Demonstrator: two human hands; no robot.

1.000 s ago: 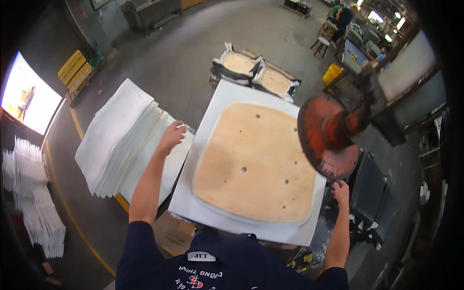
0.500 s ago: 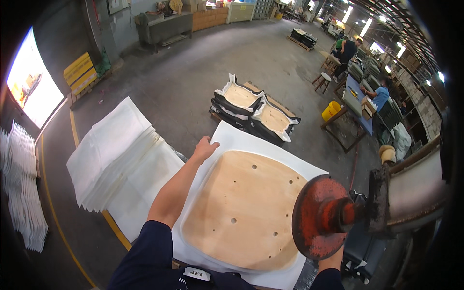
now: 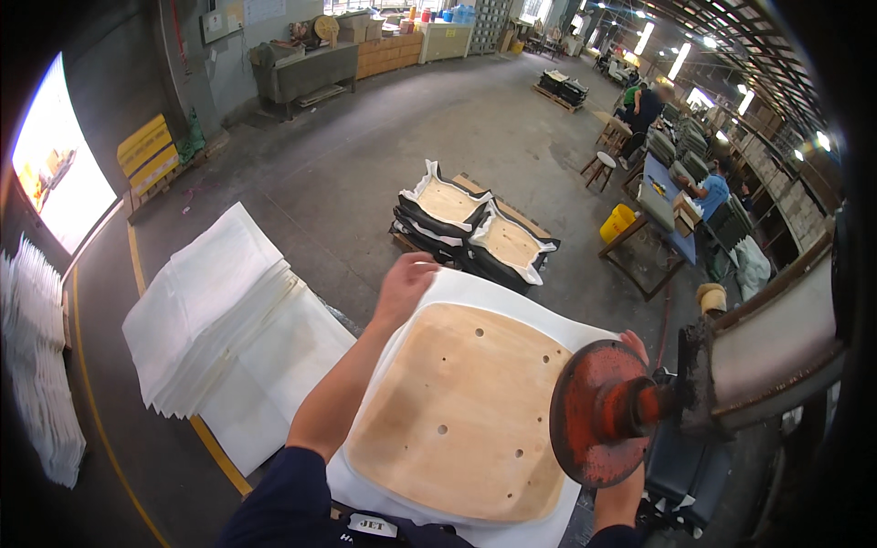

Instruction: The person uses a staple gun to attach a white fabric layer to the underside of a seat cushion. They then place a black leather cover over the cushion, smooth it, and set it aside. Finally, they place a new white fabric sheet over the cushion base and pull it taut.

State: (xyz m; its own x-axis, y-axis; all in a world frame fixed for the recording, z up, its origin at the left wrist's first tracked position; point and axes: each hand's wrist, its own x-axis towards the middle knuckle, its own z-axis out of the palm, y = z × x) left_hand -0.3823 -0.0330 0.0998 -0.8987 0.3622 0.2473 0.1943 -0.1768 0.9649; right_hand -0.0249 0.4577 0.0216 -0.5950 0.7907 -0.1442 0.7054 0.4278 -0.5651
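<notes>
A light wooden seat panel [image 3: 457,393], rounded and drilled with several holes, lies on a larger white sheet [image 3: 512,297] in front of me. My left hand [image 3: 406,288] is closed on the sheet's far left corner, its fingers bent over the edge. A round red, worn press disc [image 3: 580,402] hangs over the panel's right side and hides part of it. Behind that disc is my right hand [image 3: 633,344]; only some fingertips show past its upper rim, near the sheet's far right corner. Whether they grip the sheet is hidden.
Left of the panel lies a stack of white sheets [image 3: 210,310]. Beyond it, black-covered seats with wooden panels [image 3: 507,239] sit on a pallet. A metal machine arm [image 3: 767,347] carries the disc at right. Co-workers sit and stand by a blue-topped table [image 3: 665,205].
My left hand has shifted slightly right and nearer, drawing the sheet's far left corner in. My right hand has moved forward, so its fingertips now show above the disc. The view has shifted slightly.
</notes>
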